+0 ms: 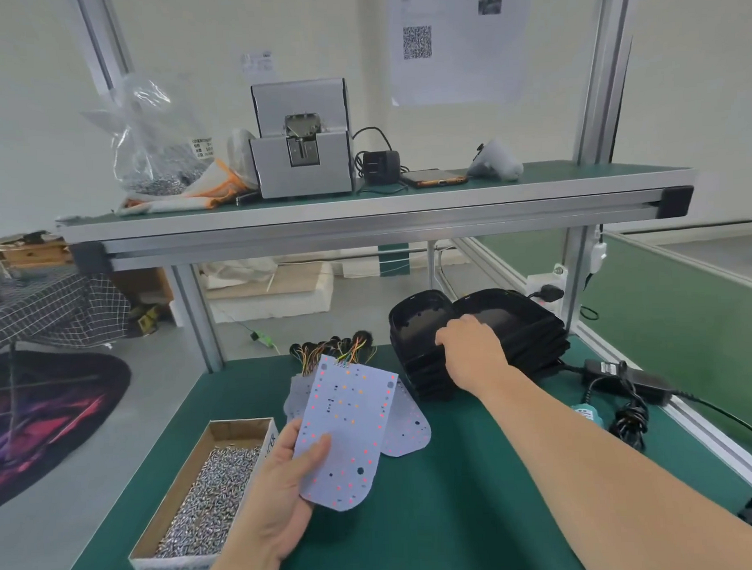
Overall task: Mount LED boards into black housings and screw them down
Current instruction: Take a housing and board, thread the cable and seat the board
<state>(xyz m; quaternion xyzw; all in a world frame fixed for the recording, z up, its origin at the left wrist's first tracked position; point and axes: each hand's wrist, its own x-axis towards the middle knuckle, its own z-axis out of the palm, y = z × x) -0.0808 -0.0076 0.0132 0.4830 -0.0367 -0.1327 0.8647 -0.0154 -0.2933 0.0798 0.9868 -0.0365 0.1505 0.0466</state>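
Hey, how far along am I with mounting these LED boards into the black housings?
Barely started. Done: nothing that shows; no board sits in a housing yet. In hand: your left hand holds one LED board, and your right hand curls over the top housing of the black stack. Left: seat the board, drive screws from the screw box, then work through the loose boards on the mat.
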